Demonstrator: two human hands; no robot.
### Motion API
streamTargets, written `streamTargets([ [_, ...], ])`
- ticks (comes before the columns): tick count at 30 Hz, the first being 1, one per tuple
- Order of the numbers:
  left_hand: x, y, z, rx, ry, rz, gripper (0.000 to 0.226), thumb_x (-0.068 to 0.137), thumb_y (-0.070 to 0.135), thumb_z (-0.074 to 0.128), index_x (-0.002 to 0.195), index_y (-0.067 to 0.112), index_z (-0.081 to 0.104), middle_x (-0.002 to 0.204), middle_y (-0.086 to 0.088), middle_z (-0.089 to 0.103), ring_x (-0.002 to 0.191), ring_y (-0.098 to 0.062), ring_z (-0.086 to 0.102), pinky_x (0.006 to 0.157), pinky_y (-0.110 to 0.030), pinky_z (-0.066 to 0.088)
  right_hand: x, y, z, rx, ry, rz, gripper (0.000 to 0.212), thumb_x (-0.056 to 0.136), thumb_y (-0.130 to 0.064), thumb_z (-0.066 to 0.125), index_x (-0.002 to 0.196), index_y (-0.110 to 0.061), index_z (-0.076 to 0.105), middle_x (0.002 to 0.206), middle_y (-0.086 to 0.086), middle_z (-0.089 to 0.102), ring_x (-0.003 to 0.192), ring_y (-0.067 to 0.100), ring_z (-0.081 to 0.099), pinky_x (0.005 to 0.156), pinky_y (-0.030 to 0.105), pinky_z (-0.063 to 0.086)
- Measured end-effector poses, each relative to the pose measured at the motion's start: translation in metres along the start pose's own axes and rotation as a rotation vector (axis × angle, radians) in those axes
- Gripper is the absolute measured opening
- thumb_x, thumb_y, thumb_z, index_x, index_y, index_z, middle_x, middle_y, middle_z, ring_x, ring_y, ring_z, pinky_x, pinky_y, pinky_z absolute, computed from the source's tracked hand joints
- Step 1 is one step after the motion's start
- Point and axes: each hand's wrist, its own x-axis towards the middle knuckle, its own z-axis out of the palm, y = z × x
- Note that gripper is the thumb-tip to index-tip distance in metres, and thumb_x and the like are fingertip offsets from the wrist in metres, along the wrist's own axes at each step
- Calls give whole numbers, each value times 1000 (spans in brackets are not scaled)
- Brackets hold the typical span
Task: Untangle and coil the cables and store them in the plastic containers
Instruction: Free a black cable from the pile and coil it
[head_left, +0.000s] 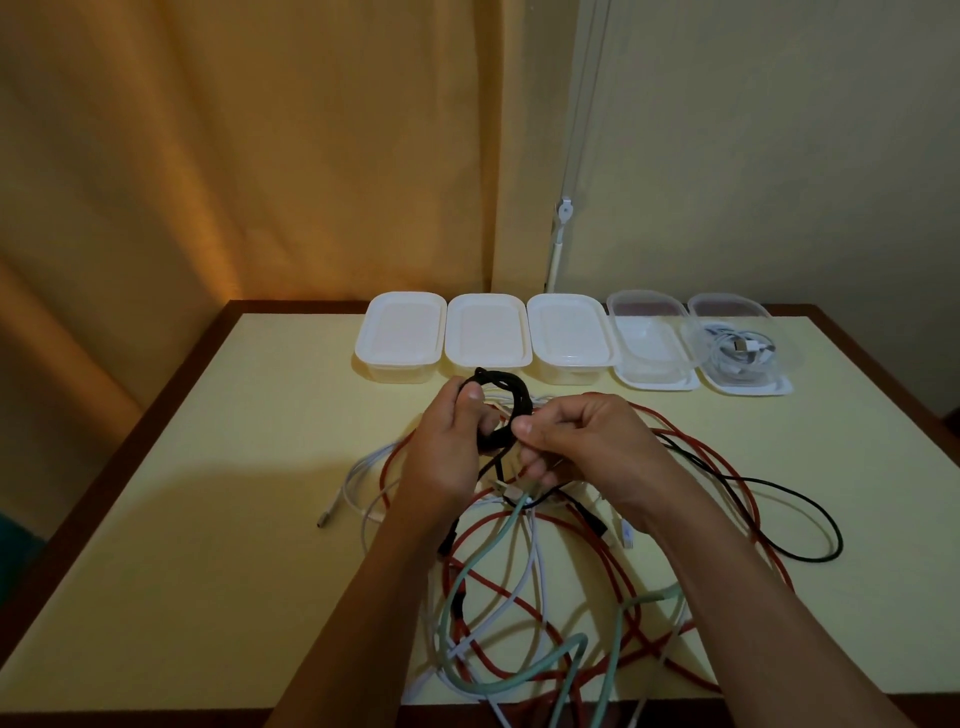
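So far only the clear container (744, 347) beyond the right hand (582, 441) holds a white cable, while both hands, the left hand (447, 447) included, grip a half-wound black coil (511, 410) above the remaining tangle (519, 582).

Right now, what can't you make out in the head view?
- Loose end of the black coil: hidden behind the left hand and right hand.
- Green cable and red cable: cut off by the bottom edge.
- Connector types in the rightmost container: too small, blurred by clear plastic.

Orange curtain (208, 156), cream wall (779, 156)
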Motion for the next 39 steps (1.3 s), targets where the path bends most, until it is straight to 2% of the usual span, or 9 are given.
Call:
streamTargets([
  [5, -1, 1, -1, -180, -65, -68, 37, 108, 26, 31, 76, 13, 45, 70, 2, 49, 71, -15, 55, 74, -41, 49, 2, 3, 3, -92, 138, -92, 27, 80, -23, 83, 75, -3, 65, 74, 22, 70, 64, 26, 68, 64, 36, 60],
  [8, -1, 0, -2, -294, -123, -74, 35, 102, 35, 36, 78, 13, 49, 82, -19, 46, 87, -40, 53, 82, -54, 52, 3, 2, 5, -72, 166, -90, 40, 72, -33, 85, 88, -8, 58, 94, 22, 72, 85, 27, 76, 79, 44, 63],
  [11, -2, -1, -4, -359, -184, -114, 44, 101, 41, 39, 95, -1, 51, 103, -36, 53, 108, -52, 54, 98, -69, 42, 2, 0, 5, -112, 105, -138, 24, 88, -26, 75, 106, -11, 67, 96, 9, 76, 88, 19, 76, 83, 37, 62],
  [14, -3, 0, -1, -429, -216, -141, 48, 101, 37, 42, 111, -8, 54, 118, -36, 56, 119, -45, 55, 107, -66, 36, 2, 1, 5, -187, 105, -220, 15, 95, -30, 67, 88, -17, 72, 89, 3, 76, 86, 18, 74, 82, 34, 60],
  [21, -3, 6, 6, -559, -315, -214, 27, 94, 27, 45, 100, 4, 57, 89, -7, 63, 93, -25, 60, 92, -45, 47, 4, 2, 10, -102, 263, -243, 29, 97, -27, 64, 77, -6, 62, 72, 4, 72, 65, 18, 70, 62, 32, 58],
  [24, -3, 7, -2, -478, -366, -199, 30, 96, 24, 48, 107, -2, 55, 96, -13, 62, 98, -28, 61, 99, -48, 48, 4, 4, 11, -161, 321, -261, 30, 94, -30, 67, 75, -8, 61, 73, 9, 71, 67, 25, 71, 67, 47, 61],
  [28, -3, 7, -8, -388, -352, -234, 32, 103, 18, 49, 126, -3, 55, 103, -12, 68, 99, -25, 67, 98, -48, 51, 6, 5, 14, -211, 333, -297, 26, 92, -28, 70, 72, -15, 59, 74, 13, 66, 71, 31, 68, 67, 43, 57],
  [34, -1, 4, -6, -343, -227, -280, 20, 99, 11, 54, 114, 2, 64, 90, -14, 71, 82, -22, 70, 81, -41, 58, 7, 8, 10, -202, 220, -299, 24, 90, -26, 73, 78, -7, 62, 68, 13, 56, 65, 20, 61, 66, 36, 53],
  [39, 0, 3, -6, -348, -133, -301, 14, 97, 9, 59, 106, 0, 64, 79, -8, 72, 71, -18, 71, 79, -39, 59, 6, 8, 8, -79, 136, -253, 23, 95, -19, 56, 78, -13, 70, 80, 18, 70, 80, 38, 71, 83, 56, 59],
])
